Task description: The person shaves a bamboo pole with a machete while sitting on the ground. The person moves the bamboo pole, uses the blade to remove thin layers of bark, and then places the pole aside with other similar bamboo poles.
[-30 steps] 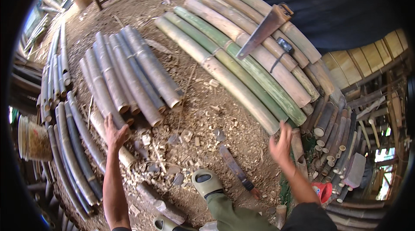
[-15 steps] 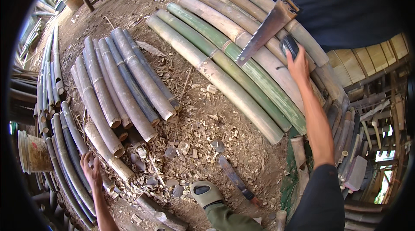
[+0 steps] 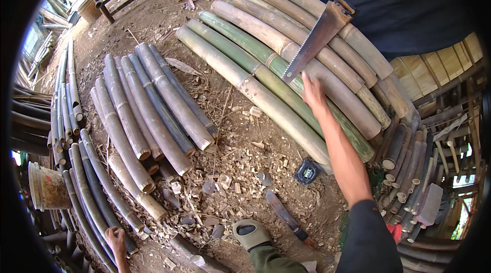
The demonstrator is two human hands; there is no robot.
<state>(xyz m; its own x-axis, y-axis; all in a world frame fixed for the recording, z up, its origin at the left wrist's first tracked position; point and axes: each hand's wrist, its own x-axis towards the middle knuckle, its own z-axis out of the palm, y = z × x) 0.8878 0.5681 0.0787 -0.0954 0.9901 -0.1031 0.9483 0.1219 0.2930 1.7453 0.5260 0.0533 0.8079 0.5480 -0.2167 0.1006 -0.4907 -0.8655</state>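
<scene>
My right hand [image 3: 314, 93] is over the green bamboo pole [image 3: 348, 132], right by the narrow tip of a handsaw [image 3: 318, 38]. Motion blurs its fingers, and whether they touch the saw or the pole is unclear. The saw lies across several thick bamboo poles, its wooden handle at the far right. At the lower left, my left hand [image 3: 116, 241] has its fingers curled over a dark bamboo pole [image 3: 97, 191] near that pole's close end. A black tape measure [image 3: 307, 172] rests on the ground beside the pale bamboo pole [image 3: 266, 100].
A knife [image 3: 287, 217] lies among wood chips near my shoe [image 3: 251, 235]. Shorter grey poles [image 3: 153, 99] are laid out left of centre. A dirty bucket [image 3: 48, 186] stands at left. Cut poles are stacked at right, beneath a pinkish block [image 3: 428, 204].
The tape measure has left my right hand and now lies on the ground. That hand has moved left to the saw's tip. My left hand has moved down and curled over a pole.
</scene>
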